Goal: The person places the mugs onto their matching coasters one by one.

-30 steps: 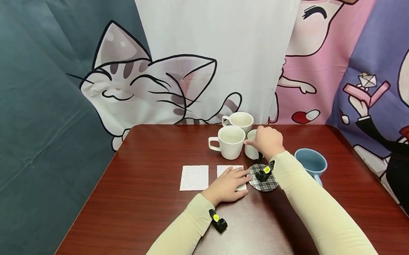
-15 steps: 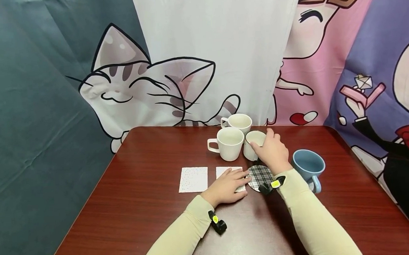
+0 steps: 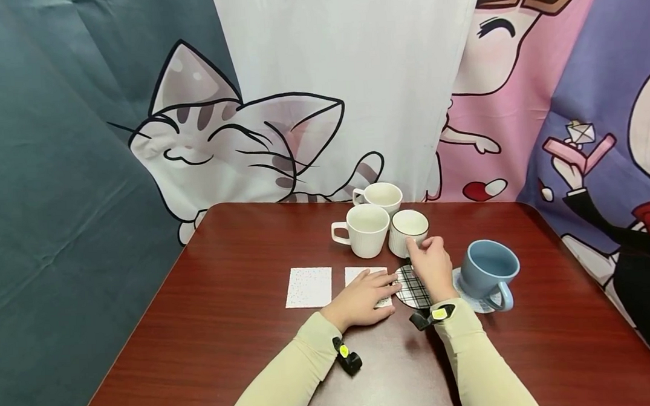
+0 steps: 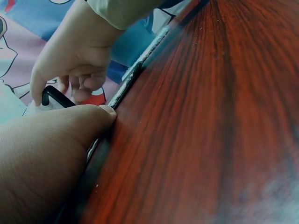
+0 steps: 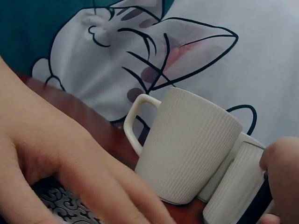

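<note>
My right hand [image 3: 433, 270] is at the black handle of a white ribbed mug with a black rim [image 3: 400, 239]; thumb and fingers pinch the handle [image 4: 58, 97], seen in the left wrist view. The mug stands upright just behind a round plaid coaster [image 3: 413, 287], which my right hand partly covers. My left hand [image 3: 362, 298] rests with spread fingers on a white speckled square coaster [image 3: 363, 272], fingertips at the plaid coaster's edge. A larger white ribbed mug [image 5: 187, 144] stands immediately left of the black-rimmed one.
Another white mug [image 3: 384, 194] stands behind these two. At the right, a blue mug [image 3: 483, 275] sits on a light round coaster [image 3: 473, 304]. A second white square coaster [image 3: 309, 287] lies on the brown table [image 3: 200, 329] at left. A printed curtain [image 3: 351, 56] hangs behind.
My right hand has left the black-rimmed mug's top and come down and back to its handle. The mug stays about where it was. My left hand has not moved.
</note>
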`<state>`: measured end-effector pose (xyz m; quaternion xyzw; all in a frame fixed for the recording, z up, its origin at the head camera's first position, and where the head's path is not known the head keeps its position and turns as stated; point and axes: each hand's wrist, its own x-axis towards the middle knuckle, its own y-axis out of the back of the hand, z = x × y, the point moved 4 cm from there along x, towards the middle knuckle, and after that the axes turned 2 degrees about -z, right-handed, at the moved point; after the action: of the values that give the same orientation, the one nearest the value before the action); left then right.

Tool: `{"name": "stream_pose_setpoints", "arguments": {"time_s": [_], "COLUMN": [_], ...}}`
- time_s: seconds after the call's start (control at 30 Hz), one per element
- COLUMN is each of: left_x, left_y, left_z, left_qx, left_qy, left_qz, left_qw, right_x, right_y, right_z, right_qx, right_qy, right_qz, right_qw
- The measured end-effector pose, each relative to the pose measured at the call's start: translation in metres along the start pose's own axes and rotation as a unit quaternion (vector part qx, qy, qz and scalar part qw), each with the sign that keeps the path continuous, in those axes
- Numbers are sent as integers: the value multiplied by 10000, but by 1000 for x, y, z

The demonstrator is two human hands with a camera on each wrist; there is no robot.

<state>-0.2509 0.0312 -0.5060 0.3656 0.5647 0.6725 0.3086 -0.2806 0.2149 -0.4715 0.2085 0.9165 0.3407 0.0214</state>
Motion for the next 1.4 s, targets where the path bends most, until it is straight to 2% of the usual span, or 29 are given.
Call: {"name": "stream_pose_setpoints", "arguments": {"time_s": [0.13, 0.17, 0.23, 0.3, 0.37, 0.43, 0.5, 0.6, 0.8, 1.0, 1.23, 1.3, 1.4], "left_x": [1, 1, 2, 2, 3, 3, 3, 3, 4, 3, 0, 1, 1], "left_y": [-3, -4, -4, -4, -3, -2, -1, 0, 0, 0, 4, 5, 4], "left_z": [2, 3, 3, 4, 4, 4, 4, 4, 4, 2, 1, 1, 0], "left_qx": [2, 7, 6, 24, 40, 51, 42, 35, 18, -1, -20, 2, 30], "left_qy": [-22, -24, -23, -24, -26, -38, -52, -85, -104, -53, -47, -48, -29], "left_qz": [-16, -25, -60, -56, -52, -47, -50, -34, 13, -13, 0, -22, -56], "left_qw": [10000, 10000, 10000, 10000, 10000, 10000, 10000, 10000, 9999, 10000, 10000, 10000, 10000], "right_x": [-1, 0, 1, 3, 3, 4, 4, 5, 5, 8, 7, 5, 1], "right_y": [-4, -5, -8, -14, -20, -24, -25, -26, -26, -24, -17, -13, -7], "right_z": [7, 7, 9, 11, 13, 14, 15, 15, 16, 17, 14, 12, 6], "right_qx": [102, 253, 910, 1804, 2627, 3151, 3368, 3526, 3719, 3685, 3757, 3775, 3912], "right_qy": [65, 90, -9, -206, -503, -720, -749, -696, -337, -33, 62, 151, 254], "right_qz": [-108, -200, -600, -1194, -1751, -2100, -2269, -2312, -2348, -2411, -2418, -2559, -2802], "right_qw": [9999, 9994, 9940, 9761, 9475, 9227, 9108, 9041, 8974, 8978, 8946, 8899, 8762]}}
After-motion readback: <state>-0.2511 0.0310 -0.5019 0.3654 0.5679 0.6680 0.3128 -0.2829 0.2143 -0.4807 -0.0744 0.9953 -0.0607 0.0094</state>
